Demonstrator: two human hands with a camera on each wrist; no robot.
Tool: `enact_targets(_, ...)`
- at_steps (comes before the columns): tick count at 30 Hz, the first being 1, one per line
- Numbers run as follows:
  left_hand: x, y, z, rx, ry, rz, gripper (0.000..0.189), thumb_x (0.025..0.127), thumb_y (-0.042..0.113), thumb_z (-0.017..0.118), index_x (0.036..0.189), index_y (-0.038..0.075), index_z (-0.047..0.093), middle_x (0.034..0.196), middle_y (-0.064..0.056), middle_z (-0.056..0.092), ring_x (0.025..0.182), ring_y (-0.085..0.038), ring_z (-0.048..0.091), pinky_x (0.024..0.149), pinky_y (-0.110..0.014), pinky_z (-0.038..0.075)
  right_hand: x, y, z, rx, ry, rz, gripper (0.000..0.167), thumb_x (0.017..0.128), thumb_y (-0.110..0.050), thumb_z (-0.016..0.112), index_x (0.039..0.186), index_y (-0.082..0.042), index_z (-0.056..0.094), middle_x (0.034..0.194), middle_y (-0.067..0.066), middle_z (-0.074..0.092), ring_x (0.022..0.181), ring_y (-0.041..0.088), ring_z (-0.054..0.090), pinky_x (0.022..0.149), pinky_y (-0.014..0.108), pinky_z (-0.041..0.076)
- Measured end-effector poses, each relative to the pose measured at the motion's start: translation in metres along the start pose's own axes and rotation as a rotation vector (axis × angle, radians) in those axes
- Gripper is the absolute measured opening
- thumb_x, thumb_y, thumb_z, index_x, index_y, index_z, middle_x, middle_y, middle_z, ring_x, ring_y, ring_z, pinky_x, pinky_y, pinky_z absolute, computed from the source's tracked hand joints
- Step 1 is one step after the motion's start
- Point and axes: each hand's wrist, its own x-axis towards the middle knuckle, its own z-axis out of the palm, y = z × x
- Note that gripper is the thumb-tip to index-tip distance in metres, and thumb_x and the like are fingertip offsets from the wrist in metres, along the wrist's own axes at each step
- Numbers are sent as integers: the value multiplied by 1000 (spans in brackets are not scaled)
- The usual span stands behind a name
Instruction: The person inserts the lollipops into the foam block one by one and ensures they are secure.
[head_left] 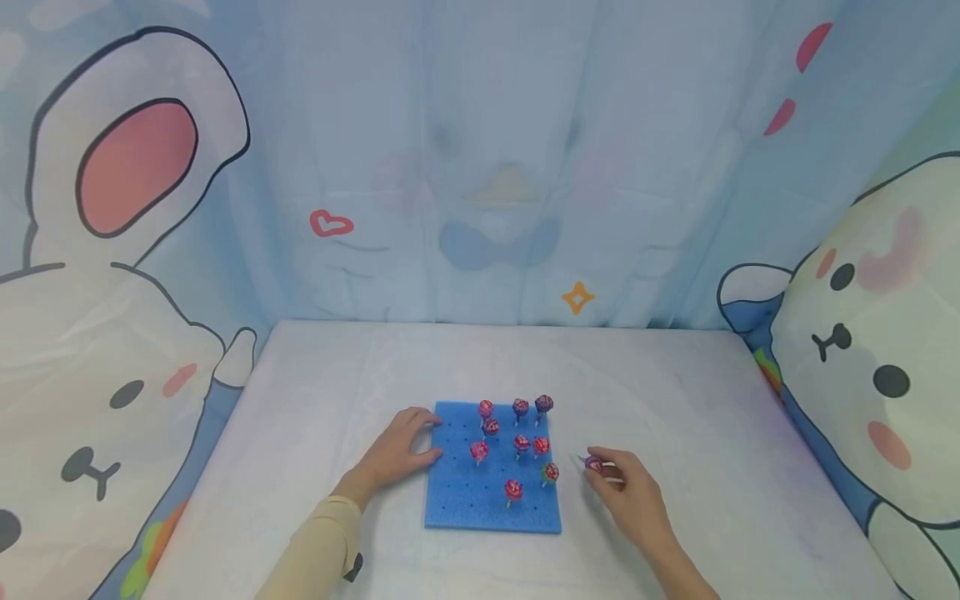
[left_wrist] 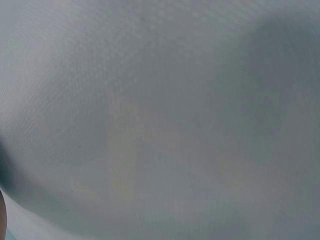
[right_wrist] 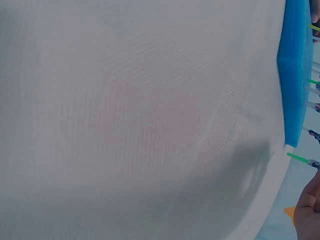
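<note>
A blue foam board with rows of small holes lies on the table, and several wrapped lollipops stand in it, mostly in its middle and right part. My left hand rests at the board's left edge, thumb and fingers spread and touching it. Just right of the board, my right hand pinches a dark purple-red lollipop by its wrapped head, its stick pointing left toward the board. In the right wrist view the held lollipop's green stick shows beyond the fingers. The left wrist view is nearly all white cloth.
A white cloth covers the table. Behind it hangs a light blue printed curtain, with cartoon animals on both sides. A small dark object shows beside the left sleeve.
</note>
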Motion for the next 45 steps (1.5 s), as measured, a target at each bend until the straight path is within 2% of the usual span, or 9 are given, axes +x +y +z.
enact_targets(5, 0, 1, -1, -1, -9, -9, 45, 89, 36, 69, 127, 16, 57, 132, -4, 53, 130, -26, 44, 111, -44, 36, -2, -5, 0, 44, 32, 46, 42, 94, -21, 67, 130, -7, 51, 119, 9, 62, 105, 22, 60, 87, 29, 55)
enact_targets(9, 0, 1, -1, -5, -16, -19, 45, 89, 37, 69, 128, 17, 57, 133, -5, 53, 131, -26, 43, 111, -44, 36, -4, -10, -1, 105, 49, 59, 38, 93, -21, 67, 127, -9, 54, 121, 9, 63, 110, 24, 62, 90, 29, 54)
enact_targets(12, 0, 1, -1, 1, -21, -25, 46, 89, 38, 68, 128, 18, 56, 134, -4, 52, 131, -25, 43, 111, -44, 36, -7, -13, -1, 157, 50, 59, 38, 94, -22, 66, 128, -10, 54, 124, 8, 62, 114, 24, 61, 91, 25, 52)
enact_targets(17, 2, 0, -1, 4, -16, -19, 46, 89, 37, 68, 129, 17, 56, 133, -4, 52, 131, -25, 43, 111, -44, 36, -17, -22, 0, 235, 46, 27, 40, 94, -30, 66, 127, -10, 56, 124, 6, 62, 115, 21, 60, 88, 16, 51)
enact_targets(22, 1, 1, -2, 1, -12, -22, 45, 89, 37, 69, 128, 18, 57, 133, -4, 52, 131, -25, 43, 111, -44, 36, -29, -28, 6, 278, 6, -25, 36, 92, -30, 69, 121, -11, 62, 117, 3, 66, 108, 17, 64, 88, 21, 53)
enact_targets(27, 1, 1, -1, -1, -22, -27, 46, 90, 38, 68, 129, 18, 56, 133, -3, 52, 132, -24, 43, 112, -43, 35, -38, -26, 18, 287, -36, -101, 26, 89, -16, 72, 114, -16, 66, 111, -2, 67, 100, 11, 66, 85, 22, 55)
enact_targets(31, 0, 1, -1, 2, -31, -34, 46, 90, 39, 67, 130, 19, 56, 135, -4, 51, 133, -24, 42, 112, -43, 35, -41, -26, 26, 267, -33, -143, 30, 85, -5, 73, 112, -16, 68, 107, -4, 66, 96, 9, 66, 82, 21, 55)
enact_targets(40, 0, 1, 0, 4, -18, -20, 45, 90, 38, 68, 128, 18, 56, 133, -4, 52, 131, -25, 43, 111, -45, 37, -40, -26, 32, 281, -33, -131, 29, 85, -4, 73, 111, -16, 69, 105, -4, 66, 96, 9, 66, 82, 20, 55)
enact_targets(45, 0, 1, -1, 6, -33, -36, 46, 90, 40, 67, 130, 19, 56, 134, -3, 52, 133, -23, 42, 113, -42, 35, -39, -26, 32, 274, -33, -147, 30, 85, -5, 74, 112, -17, 69, 105, -5, 66, 96, 8, 67, 81, 20, 55)
